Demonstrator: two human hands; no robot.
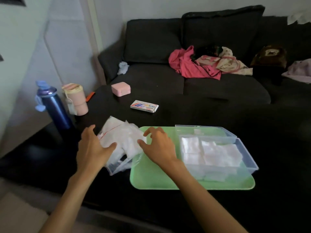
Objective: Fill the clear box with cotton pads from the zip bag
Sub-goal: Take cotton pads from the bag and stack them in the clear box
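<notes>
At a low black table point(185, 115), we hover both hands over a crumpled clear plastic zip bag with a red seal line point(121, 142), which lies across the table and the left edge of a mint-green rectangular plastic tray point(151, 179). Our left hand point(91, 148) rests with fingers spread and relaxed on the bag's left side, thumb lying across the plastic; it grasps nothing. Our right hand point(158, 145) sits at the bag's right edge above the tray's corner, fingers loosely curled and empty, fingertips near or just touching the plastic; we cannot tell which.

On the tray's right half stands the clear rectangular plastic box point(249, 158), its lid open behind it, already holding layers of white square cotton pads point(218, 152). More white pads show inside the bag.

Farther back on the table lie a small pink square case point(120, 89) and a flat white carton with coloured stripes point(144, 106). At the left edge stand a blue metal bottle with a pale blue cap point(53, 105) and a pink lidded tumbler point(76, 98). Behind, a dark grey sofa point(202, 84) carries a heap of pink and cream clothes point(202, 64).
</notes>
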